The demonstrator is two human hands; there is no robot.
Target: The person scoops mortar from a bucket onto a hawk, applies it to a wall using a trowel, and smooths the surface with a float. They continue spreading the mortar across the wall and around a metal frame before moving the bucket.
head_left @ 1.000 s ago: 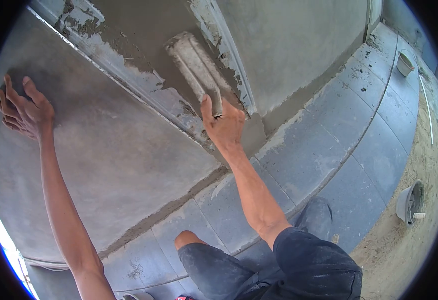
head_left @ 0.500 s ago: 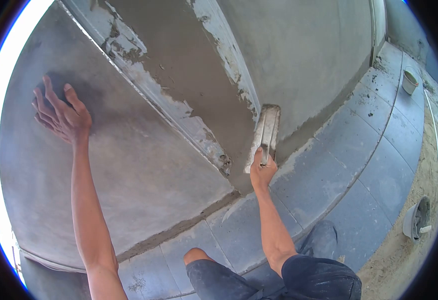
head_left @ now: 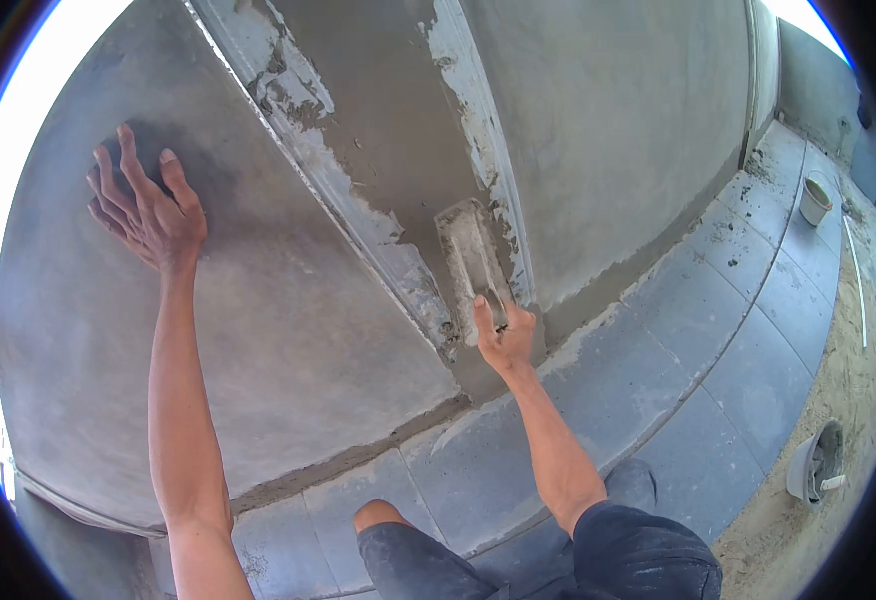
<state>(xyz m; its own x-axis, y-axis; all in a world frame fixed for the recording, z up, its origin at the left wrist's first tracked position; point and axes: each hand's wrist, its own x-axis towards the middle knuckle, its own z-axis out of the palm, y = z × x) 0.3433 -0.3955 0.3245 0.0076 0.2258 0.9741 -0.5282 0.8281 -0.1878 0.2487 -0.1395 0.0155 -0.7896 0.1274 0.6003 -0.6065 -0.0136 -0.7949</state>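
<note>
My right hand (head_left: 506, 335) grips the handle of a metal trowel (head_left: 465, 240), its blade flat on the brown plaster strip (head_left: 388, 150) near the strip's lower end. Rough whitish bands edge this strip on both sides. My left hand (head_left: 156, 210) rests with fingers spread against the smooth grey wall (head_left: 288, 290) left of the strip and holds nothing. The trowel lies close beside the right whitish band (head_left: 478, 120).
Grey floor tiles (head_left: 638, 370) curve along the wall's foot. On the right are a small bucket (head_left: 816, 200), a white pipe (head_left: 855, 285) and a grey bucket (head_left: 808, 465) on sandy ground (head_left: 788, 520). My knees show below.
My right hand has moved the trowel left, from the right whitish band onto the plaster strip. The view has shifted slightly. My left hand stays spread on the wall.
</note>
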